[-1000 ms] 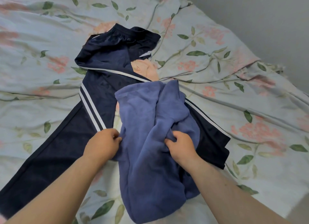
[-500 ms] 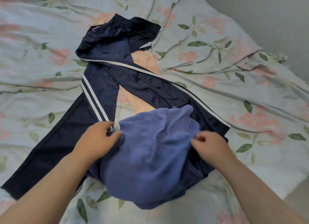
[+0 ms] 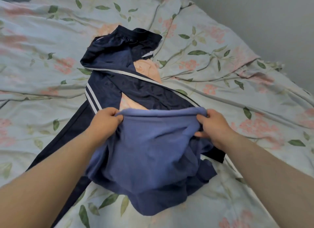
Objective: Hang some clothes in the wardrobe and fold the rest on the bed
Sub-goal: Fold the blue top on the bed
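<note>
My left hand (image 3: 106, 119) and right hand (image 3: 212, 125) each pinch the blue garment's (image 3: 153, 159) top edge, stretching it, probably to fold; the bed (image 3: 220, 78) lies below my grip.

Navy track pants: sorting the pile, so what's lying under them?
A peach garment shows through gaps under the navy track pants, on the floral bedspread. Its type and extent stay hidden.
</note>
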